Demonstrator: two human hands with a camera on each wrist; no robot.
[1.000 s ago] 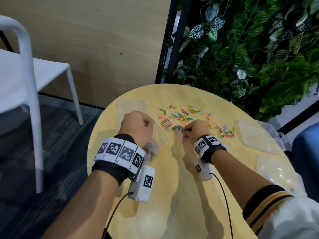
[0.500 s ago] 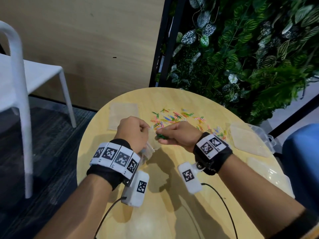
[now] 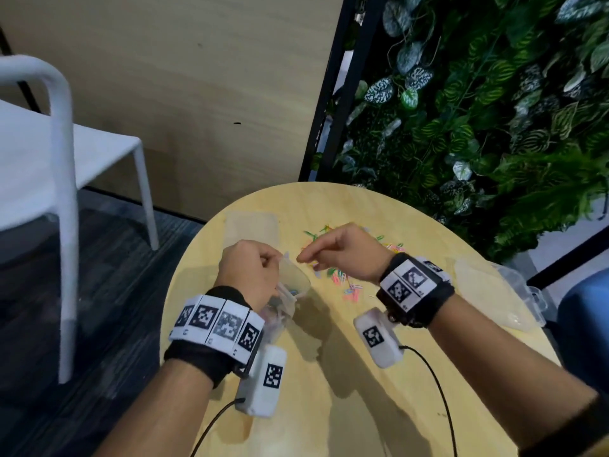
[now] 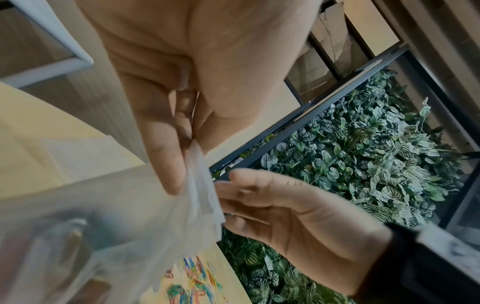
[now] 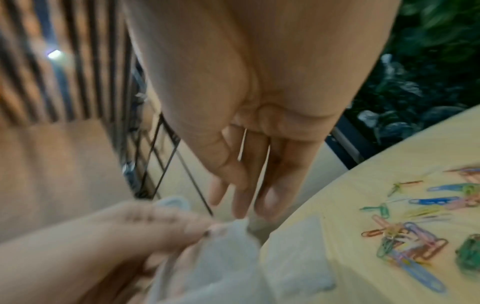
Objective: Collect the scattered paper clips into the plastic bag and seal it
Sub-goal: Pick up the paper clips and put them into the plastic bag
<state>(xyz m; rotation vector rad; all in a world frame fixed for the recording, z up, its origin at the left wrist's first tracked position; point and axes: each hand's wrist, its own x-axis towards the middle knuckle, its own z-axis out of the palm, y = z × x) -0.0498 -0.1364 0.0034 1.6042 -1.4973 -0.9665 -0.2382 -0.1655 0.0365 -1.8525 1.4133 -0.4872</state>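
My left hand (image 3: 263, 263) holds a clear plastic bag (image 3: 294, 281) above the round wooden table (image 3: 333, 413), pinching its rim (image 4: 193, 162) between thumb and fingers. The bag hangs with its mouth open, and a few coloured clips show inside it. My right hand (image 3: 304, 257) hovers at the bag's mouth with fingers straight (image 5: 242, 197) and nothing visible in them. Scattered coloured paper clips (image 3: 346, 285) lie on the table just beyond and under the right hand; they also show as paper clips (image 5: 405, 244) in the right wrist view and paper clips (image 4: 193, 284) in the left wrist view.
A flat clear bag (image 3: 251, 223) lies on the table's far left. Clear plastic boxes and bags (image 3: 497, 291) sit at the right edge. A white chair (image 3: 64, 166) stands to the left. A leafy plant wall (image 3: 478, 127) rises behind the table, and a blue seat (image 3: 586, 328) is on the right.
My right hand came from the clip pile to the bag's mouth pinching green clips, and its fingers are now straight and empty. The left hand kept holding the bag.
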